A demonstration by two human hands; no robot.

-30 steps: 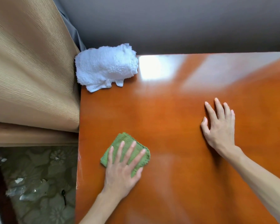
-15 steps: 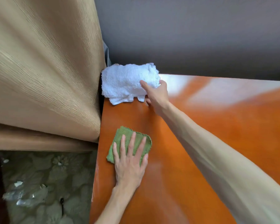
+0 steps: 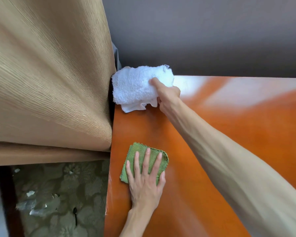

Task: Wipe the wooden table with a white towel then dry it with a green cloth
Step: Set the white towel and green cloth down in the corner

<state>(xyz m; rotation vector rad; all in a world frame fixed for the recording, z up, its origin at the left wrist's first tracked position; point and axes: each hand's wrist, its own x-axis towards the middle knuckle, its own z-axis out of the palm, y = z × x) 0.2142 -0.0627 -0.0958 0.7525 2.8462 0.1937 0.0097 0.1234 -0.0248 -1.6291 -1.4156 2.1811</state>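
The glossy orange wooden table point(image 3: 229, 134) fills the right half of the view. A bunched white towel point(image 3: 135, 88) lies on its far left corner, against the curtain. My right hand point(image 3: 167, 96) reaches across and grips the towel's right end, thumb on top and fingers curled under. A folded green cloth point(image 3: 138, 151) lies flat near the table's left edge. My left hand point(image 3: 143, 180) presses down on it with spread fingers, covering its lower half.
A tan curtain point(image 3: 50, 82) hangs against the table's left edge. A grey wall point(image 3: 212, 40) runs behind the far edge. Patterned floor point(image 3: 58, 194) with some debris lies below the left edge.
My right hand left the table's middle, reached to the far left corner and closed on the white towel. My left hand stays flat on the green cloth. The view shifted left.
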